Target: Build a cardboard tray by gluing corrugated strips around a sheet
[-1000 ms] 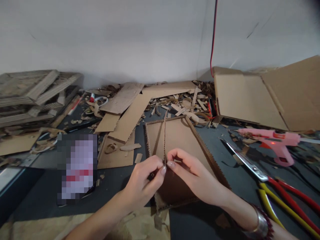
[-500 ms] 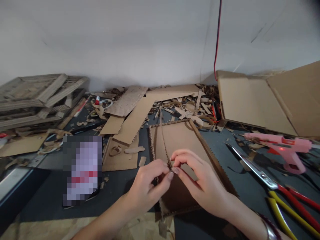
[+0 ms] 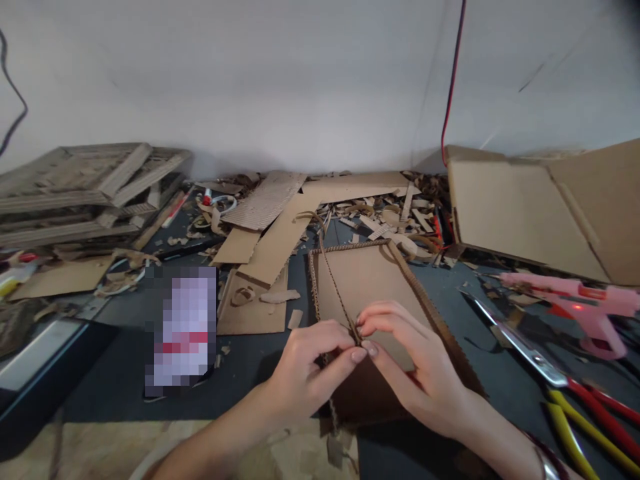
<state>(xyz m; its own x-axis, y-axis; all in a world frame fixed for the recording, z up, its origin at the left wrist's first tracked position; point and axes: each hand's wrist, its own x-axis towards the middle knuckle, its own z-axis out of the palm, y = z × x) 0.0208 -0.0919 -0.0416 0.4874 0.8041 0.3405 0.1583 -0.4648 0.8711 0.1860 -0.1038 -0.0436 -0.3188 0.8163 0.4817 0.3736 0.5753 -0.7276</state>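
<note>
Left hand (image 3: 305, 367) and right hand (image 3: 415, 360) closed in a fingertip pinch on a thin cardboard strip (image 3: 336, 293), apparently to keep it taut across a rectangular corrugated cardboard panel (image 3: 373, 283) on the dark workbench (image 3: 107, 380), between cardboard offcuts (image 3: 385, 223) and a pink glue gun (image 3: 585, 307), below a white wall (image 3: 300, 87).

A narrow corrugated cardboard strip (image 3: 336, 297) stands on edge, running lengthwise over a rectangular cardboard panel (image 3: 375, 280) with exposed fluted edges. The panel lies on a dark surface. The strip is pinched between the fingertips of the left hand (image 3: 310, 377) and right hand (image 3: 415, 360).
</note>
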